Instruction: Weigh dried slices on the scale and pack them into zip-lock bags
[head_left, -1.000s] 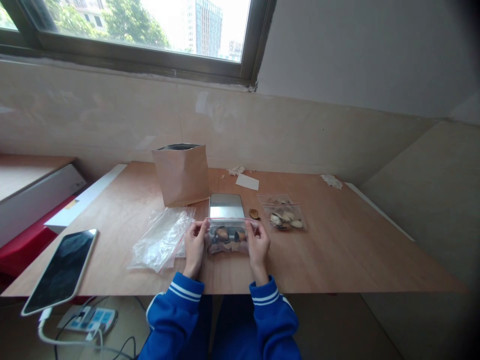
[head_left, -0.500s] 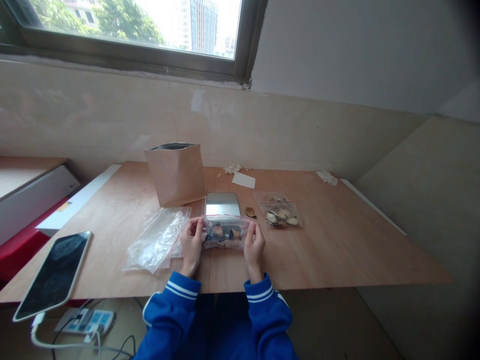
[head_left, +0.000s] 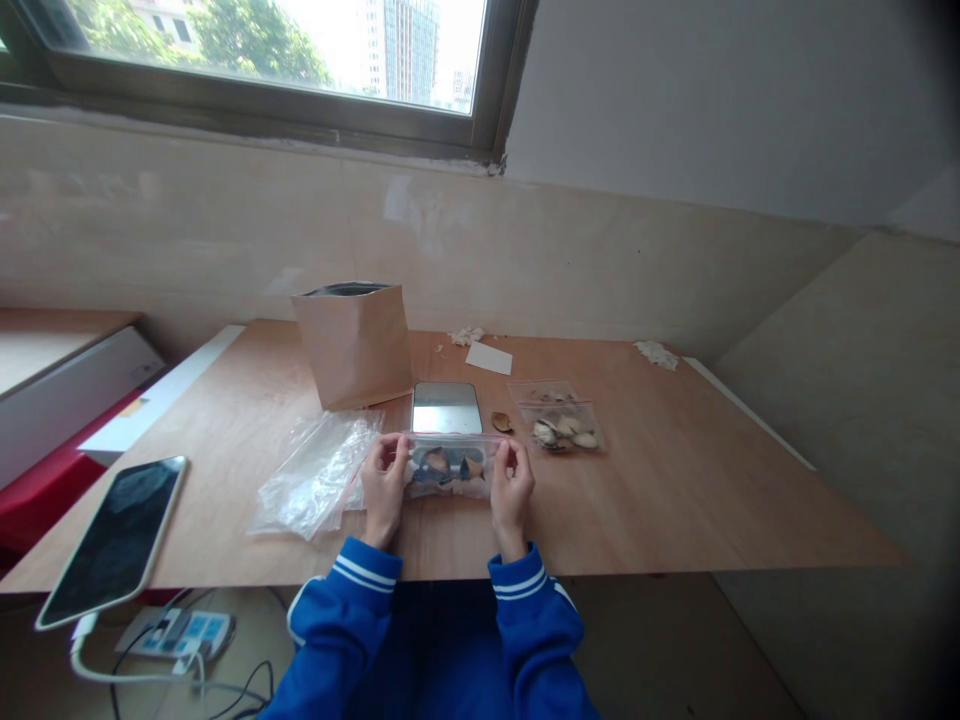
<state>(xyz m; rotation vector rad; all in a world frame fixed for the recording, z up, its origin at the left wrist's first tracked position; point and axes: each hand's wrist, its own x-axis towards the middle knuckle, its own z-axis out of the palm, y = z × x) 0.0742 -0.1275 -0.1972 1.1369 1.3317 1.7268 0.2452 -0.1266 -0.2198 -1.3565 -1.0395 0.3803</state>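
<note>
We find the left hand (head_left: 385,490) and right hand (head_left: 512,497) pinching opposite ends of a zip bag (head_left: 450,480) of shell pieces (head_left: 436,464), which sits between them. We judge the step to be sealing it; the next move calls for pressing the red-lined closure (head_left: 450,436) shut. Ahead of the right hand lies a second filled bag (head_left: 561,425); left of the left hand, crumpled clear plastic (head_left: 319,475). All rest on a plywood table (head_left: 675,480) below a window (head_left: 262,50).

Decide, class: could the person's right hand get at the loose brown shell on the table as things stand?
Probably yes, once it lets go: the right hand is pinching the plastic bag, and the loose brown shell lies just beyond the bag's top edge with nothing between.
</note>
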